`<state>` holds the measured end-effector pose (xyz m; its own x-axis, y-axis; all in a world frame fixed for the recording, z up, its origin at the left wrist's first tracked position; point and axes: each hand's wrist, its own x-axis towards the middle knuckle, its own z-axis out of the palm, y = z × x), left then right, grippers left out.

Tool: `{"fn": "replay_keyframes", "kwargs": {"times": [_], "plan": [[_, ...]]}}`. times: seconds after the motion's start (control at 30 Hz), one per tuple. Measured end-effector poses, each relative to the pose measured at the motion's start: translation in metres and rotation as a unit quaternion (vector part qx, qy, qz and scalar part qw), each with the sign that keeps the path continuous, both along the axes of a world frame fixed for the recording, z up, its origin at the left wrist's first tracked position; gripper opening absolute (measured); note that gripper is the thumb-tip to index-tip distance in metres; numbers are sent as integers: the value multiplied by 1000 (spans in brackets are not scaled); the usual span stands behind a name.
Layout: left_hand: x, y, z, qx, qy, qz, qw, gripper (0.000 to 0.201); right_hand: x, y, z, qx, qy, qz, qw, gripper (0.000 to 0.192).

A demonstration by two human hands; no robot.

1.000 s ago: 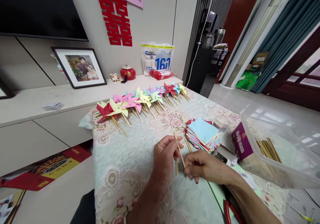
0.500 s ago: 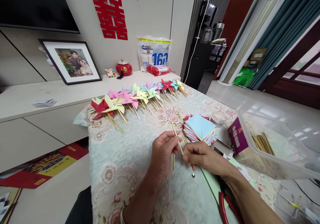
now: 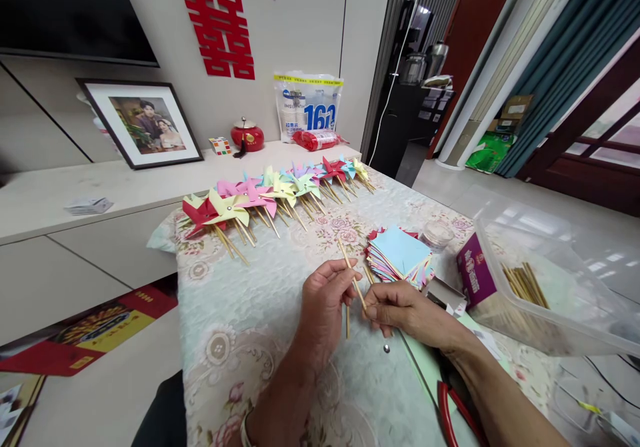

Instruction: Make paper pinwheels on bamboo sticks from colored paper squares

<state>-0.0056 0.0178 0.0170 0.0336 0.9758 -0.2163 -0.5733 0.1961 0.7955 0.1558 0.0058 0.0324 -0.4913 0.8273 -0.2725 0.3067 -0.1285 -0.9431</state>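
Observation:
A thin wooden stick [image 3: 345, 254] slants between my two hands above the table. My left hand [image 3: 327, 295] pinches it near the middle, and my right hand [image 3: 397, 306] grips its lower end. Another stick [image 3: 348, 322] lies beneath, partly hidden by my left fingers. A small silver pushpin [image 3: 387, 348] rests on the cloth below my right hand. Just beyond my right hand is a stack of coloured paper squares [image 3: 403, 252], a light blue one on top. Pliers with red handles [image 3: 450, 407] lie by my right forearm.
Finished paper pinwheels [image 3: 255, 197] lie in a row along the table's far edge. At the right stands a clear plastic box [image 3: 525, 320] with several sticks [image 3: 525, 286]. A small round clear container [image 3: 437, 235] sits behind the paper. The patterned tablecloth [image 3: 250, 314] covers the table.
My hands and the stick have barely shifted; the stick's upper end has tipped slightly to the left. Both hands keep hold of it.

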Motion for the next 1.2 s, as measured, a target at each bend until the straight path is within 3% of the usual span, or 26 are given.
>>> {"fn": "replay_keyframes", "kwargs": {"times": [0.27, 0.53, 0.87, 1.2], "plan": [[1, 1, 2, -7, -1, 8, 1000, 27, 1, 0, 0, -5, -7, 4, 1000, 16], [1, 0, 2, -11, 0, 0, 1000, 29, -1, 1, 0, 26, -12, -3, 1000, 30], [2, -1, 2, -5, -10, -27, 1000, 26, 4, 1, -5, 75, -40, -3, 996, 15], [-1, -1, 1, -9, -55, 8, 998, 27, 2, 1, -8, 68, -59, 17, 996, 10]]}}
